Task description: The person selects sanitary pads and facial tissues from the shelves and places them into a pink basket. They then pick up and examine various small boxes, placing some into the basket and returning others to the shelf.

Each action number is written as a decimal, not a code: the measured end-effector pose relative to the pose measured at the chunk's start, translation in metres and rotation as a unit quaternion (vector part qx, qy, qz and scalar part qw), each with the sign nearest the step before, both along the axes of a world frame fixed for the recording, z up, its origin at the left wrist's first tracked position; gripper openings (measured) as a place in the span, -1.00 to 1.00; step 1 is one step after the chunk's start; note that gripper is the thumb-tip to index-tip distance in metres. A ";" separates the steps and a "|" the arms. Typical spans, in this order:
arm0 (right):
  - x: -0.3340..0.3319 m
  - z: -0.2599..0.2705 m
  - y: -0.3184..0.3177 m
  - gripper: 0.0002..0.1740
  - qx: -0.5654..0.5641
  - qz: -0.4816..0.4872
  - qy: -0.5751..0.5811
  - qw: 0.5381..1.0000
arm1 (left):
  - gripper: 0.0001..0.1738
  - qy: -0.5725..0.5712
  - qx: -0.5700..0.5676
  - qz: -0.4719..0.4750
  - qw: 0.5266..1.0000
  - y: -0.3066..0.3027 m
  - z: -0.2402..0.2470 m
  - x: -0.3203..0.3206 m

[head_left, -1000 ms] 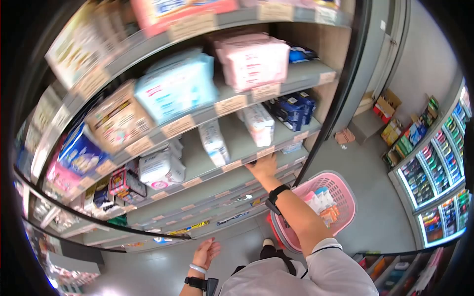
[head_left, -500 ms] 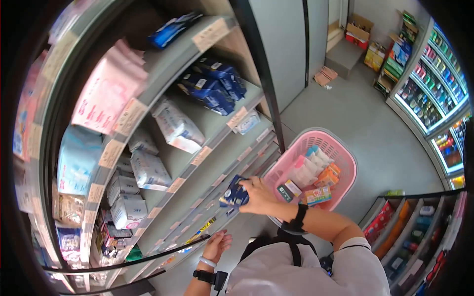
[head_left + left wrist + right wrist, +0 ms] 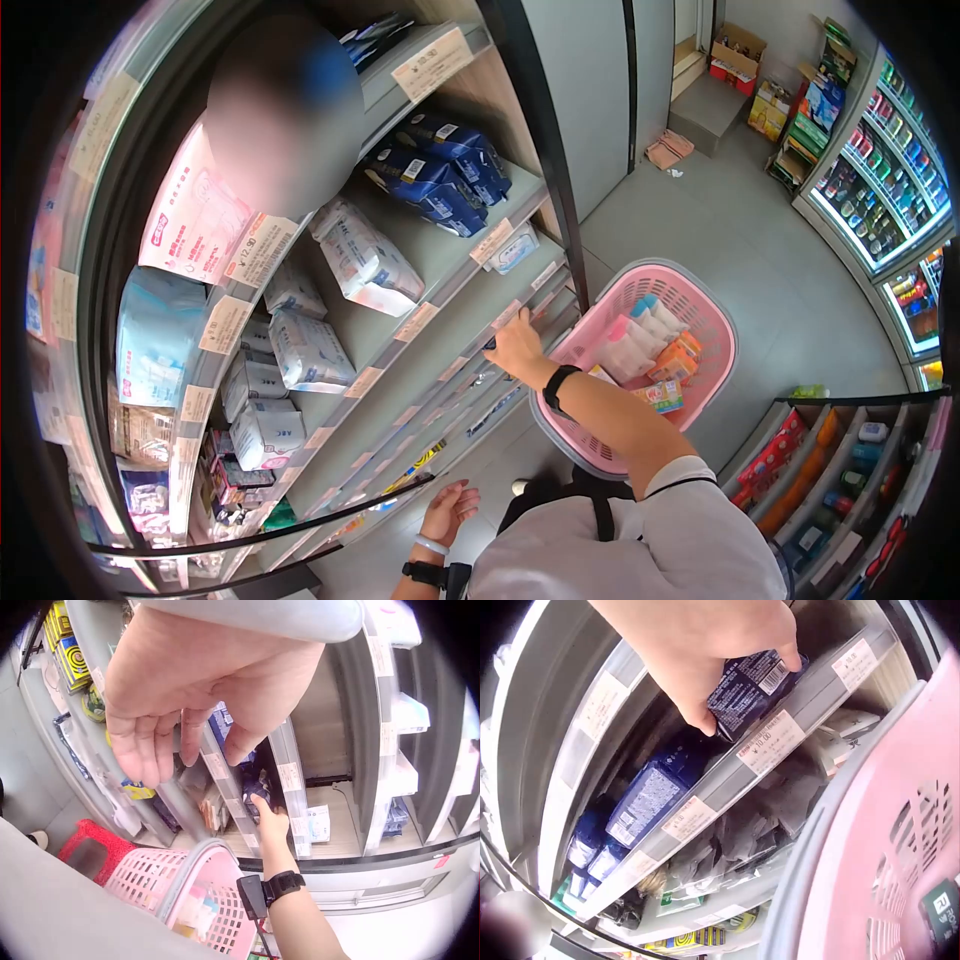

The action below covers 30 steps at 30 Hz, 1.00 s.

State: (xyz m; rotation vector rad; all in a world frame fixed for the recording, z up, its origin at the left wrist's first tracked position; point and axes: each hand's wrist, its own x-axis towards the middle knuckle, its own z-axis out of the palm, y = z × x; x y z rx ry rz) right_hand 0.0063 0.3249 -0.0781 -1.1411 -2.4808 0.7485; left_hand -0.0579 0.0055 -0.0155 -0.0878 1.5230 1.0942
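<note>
My right hand [image 3: 518, 350] reaches to a low shelf left of the pink basket [image 3: 722, 325]. In the right wrist view, thumb and fingers of this hand [image 3: 705, 641] pinch a dark blue pack [image 3: 746, 694] with a barcode, at the shelf's front edge above a price label [image 3: 771, 742]. Beside it on the same shelf lies a blue pack [image 3: 651, 801]. The left hand [image 3: 448, 508] hangs in front of the shelves, palm up, fingers loosely bent and holding nothing; the left wrist view shows it [image 3: 210, 682] close up.
White packs [image 3: 365, 260] and navy packs [image 3: 440, 175] stand on the shelves above. Inside the basket are pale packs [image 3: 640, 345] and orange boxes [image 3: 675, 360]. A low rack [image 3: 840, 480] stands at right, drink coolers [image 3: 880, 180] behind it.
The head view has turned to the right. My right hand went from the shelf edge to beside the basket with a navy pack, then back to the low shelf. The left hand stays empty.
</note>
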 end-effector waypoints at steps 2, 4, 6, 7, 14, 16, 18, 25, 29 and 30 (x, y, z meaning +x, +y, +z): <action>-0.015 -0.010 0.002 -0.15 -0.005 -0.001 0.025 1.000 | -0.63 0.002 -0.003 0.012 1.000 -0.006 0.001 0.003; -0.032 -0.030 0.000 -0.17 -0.011 -0.003 0.050 0.999 | -0.63 0.005 -0.008 0.023 1.000 -0.012 0.003 0.004; -0.044 -0.045 -0.002 -0.17 0.058 -0.013 0.064 0.996 | -0.63 0.008 -0.008 0.039 0.999 -0.018 0.003 0.004; -0.048 -0.050 -0.004 -0.17 0.058 -0.011 0.065 0.996 | -0.63 0.008 -0.008 0.041 0.999 -0.020 0.003 0.004; -0.021 -0.023 -0.002 -0.07 -0.006 0.041 0.017 0.999 | -0.61 0.019 -0.005 0.031 0.999 -0.026 0.000 0.003; -0.018 -0.022 0.003 -0.06 -0.022 0.049 0.006 0.999 | -0.60 0.017 0.001 0.024 1.000 -0.020 0.001 0.003; -0.016 -0.021 0.006 -0.08 -0.067 0.056 0.028 0.996 | -0.66 0.009 -0.006 0.027 1.000 -0.012 0.002 0.005; 0.021 -0.005 -0.001 -0.34 0.047 0.061 0.064 0.995 | -0.66 0.003 0.021 0.008 1.000 0.001 -0.005 0.000; 0.050 0.041 -0.004 -0.65 0.010 0.118 0.157 0.981 | -0.65 -0.006 0.021 0.020 1.000 -0.003 -0.016 -0.004; 0.056 0.053 -0.004 -0.72 0.118 0.101 0.254 0.955 | -0.66 -0.009 0.015 0.021 1.000 -0.004 -0.018 -0.004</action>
